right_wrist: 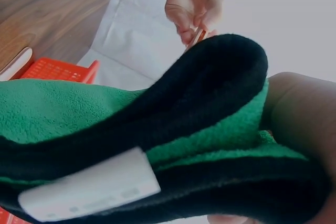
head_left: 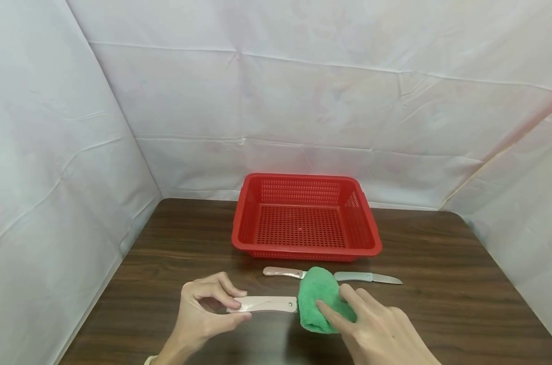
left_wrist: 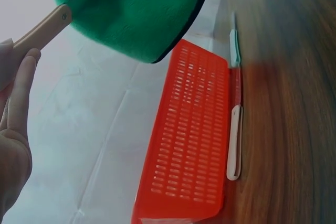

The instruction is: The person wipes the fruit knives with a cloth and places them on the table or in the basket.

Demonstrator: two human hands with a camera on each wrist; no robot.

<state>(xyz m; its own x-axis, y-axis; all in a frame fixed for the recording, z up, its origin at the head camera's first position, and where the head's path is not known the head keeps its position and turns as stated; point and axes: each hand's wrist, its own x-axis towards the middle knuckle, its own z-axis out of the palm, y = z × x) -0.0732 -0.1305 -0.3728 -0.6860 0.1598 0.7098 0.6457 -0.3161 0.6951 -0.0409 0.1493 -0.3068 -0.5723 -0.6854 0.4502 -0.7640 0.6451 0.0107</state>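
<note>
My left hand (head_left: 207, 306) pinches the pale handle of a folding knife (head_left: 268, 304) between thumb and fingers, raised above the table. A folded green cloth (head_left: 319, 299) wraps the far end of that knife, hiding its blade. With fingers and thumb my right hand (head_left: 371, 324) grips the cloth around it. In the right wrist view the cloth's black edging and a white label (right_wrist: 89, 187) face the camera. Behind the cloth lie a pinkish-handled knife (head_left: 282, 272), its blade mostly covered from sight, and a light-blue-handled knife (head_left: 354, 276) with its blade out to the right.
A red plastic basket (head_left: 306, 252) with slotted walls stands at the back of the dark wood table (head_left: 180, 238), just beyond the two lying knives. White sheeting (head_left: 303, 101) hangs behind the table and on both sides.
</note>
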